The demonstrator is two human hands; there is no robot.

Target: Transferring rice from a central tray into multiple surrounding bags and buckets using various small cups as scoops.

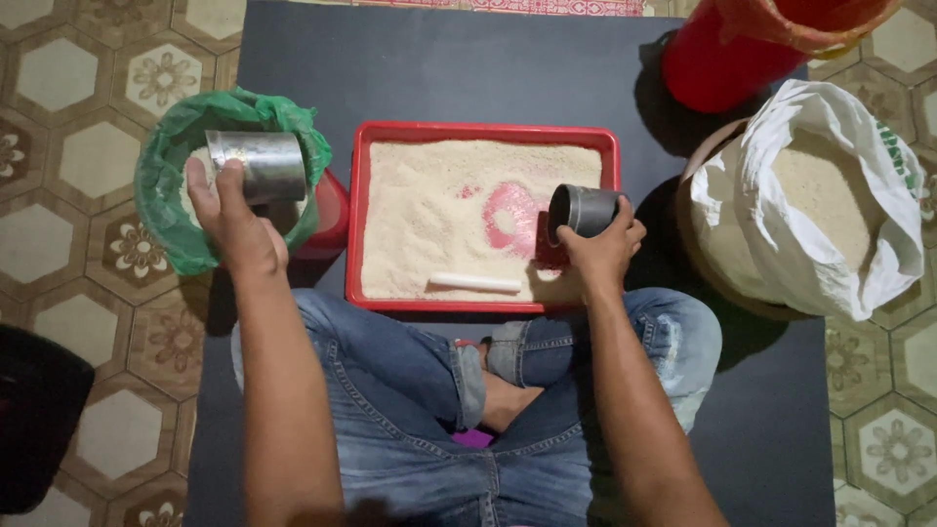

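Note:
My left hand point(232, 217) grips a shiny metal cup point(259, 166), tipped on its side over a container lined with a green plastic bag point(171, 210). My right hand point(603, 246) holds a dark metal cup point(581, 211) on its side, its mouth facing left, low over the right part of a red tray point(356, 215). The tray is filled with pale grain, with a bare red patch scooped out in the middle. A white stick point(475, 283) lies on the grain near the tray's front edge.
A white sack point(839, 176) full of pale grain stands in a round basket at the right. A red bucket point(717, 59) is at the back right. I sit cross-legged in jeans on a dark mat point(468, 68) over patterned tiles. A black object point(34, 410) lies at left.

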